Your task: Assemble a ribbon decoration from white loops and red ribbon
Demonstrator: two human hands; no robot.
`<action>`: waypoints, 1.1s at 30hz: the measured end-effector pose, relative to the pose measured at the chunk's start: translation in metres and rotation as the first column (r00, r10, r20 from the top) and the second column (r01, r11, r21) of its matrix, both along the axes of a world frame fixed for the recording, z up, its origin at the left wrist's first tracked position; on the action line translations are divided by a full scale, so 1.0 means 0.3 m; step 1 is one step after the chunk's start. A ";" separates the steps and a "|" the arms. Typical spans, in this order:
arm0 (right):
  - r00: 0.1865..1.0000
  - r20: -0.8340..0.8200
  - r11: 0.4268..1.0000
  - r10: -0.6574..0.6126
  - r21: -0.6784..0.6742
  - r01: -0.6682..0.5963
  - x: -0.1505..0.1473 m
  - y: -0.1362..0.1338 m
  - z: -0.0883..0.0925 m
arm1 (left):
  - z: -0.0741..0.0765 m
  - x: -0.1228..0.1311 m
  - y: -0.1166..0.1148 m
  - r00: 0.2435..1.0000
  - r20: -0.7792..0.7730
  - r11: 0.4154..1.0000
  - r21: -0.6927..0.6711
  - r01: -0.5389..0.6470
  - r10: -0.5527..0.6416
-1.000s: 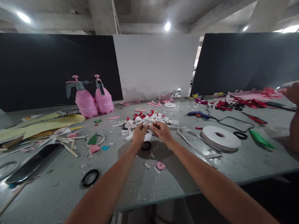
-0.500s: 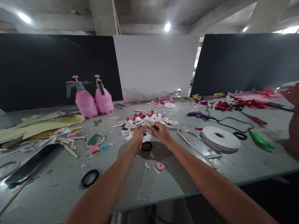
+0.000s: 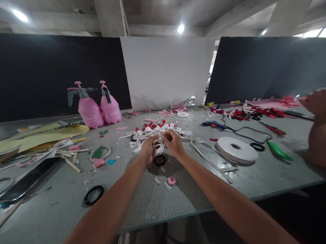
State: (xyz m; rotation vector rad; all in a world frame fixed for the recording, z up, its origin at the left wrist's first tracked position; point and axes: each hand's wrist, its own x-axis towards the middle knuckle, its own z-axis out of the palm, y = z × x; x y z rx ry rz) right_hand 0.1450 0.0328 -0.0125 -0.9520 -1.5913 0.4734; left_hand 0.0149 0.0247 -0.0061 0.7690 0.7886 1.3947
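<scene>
Both hands meet in the middle of the table over a piece of white ribbon (image 3: 159,148). My left hand (image 3: 148,149) is closed on the ribbon from the left, fingertips pinched near its top. From the right, my right hand (image 3: 175,143) pinches at the same piece, its fingers curled and partly hidden. A black hair tie (image 3: 159,160) hangs just below the ribbon, seemingly joined to it. Right behind the hands lies a pile of red and white ribbon bows (image 3: 160,127).
A white ribbon roll (image 3: 236,149), a blue glue gun (image 3: 214,124) and a green tool (image 3: 279,151) lie to the right. Pink spray bottles (image 3: 90,111), a phone (image 3: 29,180) and another black hair tie (image 3: 93,195) are left. Another person's hand (image 3: 319,104) shows far right.
The view has turned slightly right, so the scene slides left. My fingers have shifted a little on the ribbon, and more white shows between my hands.
</scene>
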 end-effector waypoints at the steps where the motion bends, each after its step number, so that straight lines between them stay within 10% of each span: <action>1: 1.000 0.003 0.999 0.024 0.026 -0.024 0.000 -0.002 0.003 | 0.001 -0.002 0.002 1.000 0.006 1.000 -0.011 -0.024 0.025; 12: 0.936 -0.199 0.941 0.289 -0.120 -0.316 -0.031 0.021 -0.032 | -0.030 -0.022 0.029 0.999 0.040 0.997 0.070 -0.017 0.015; 23: 0.959 0.253 0.988 0.126 0.059 -0.145 -0.023 0.017 -0.044 | -0.022 -0.029 0.026 0.998 -0.045 0.998 0.046 -0.048 0.050; 33: 0.932 0.231 0.960 0.280 -0.086 -0.267 -0.017 0.020 -0.059 | -0.015 -0.041 0.037 0.998 -0.024 0.998 0.038 -0.052 0.053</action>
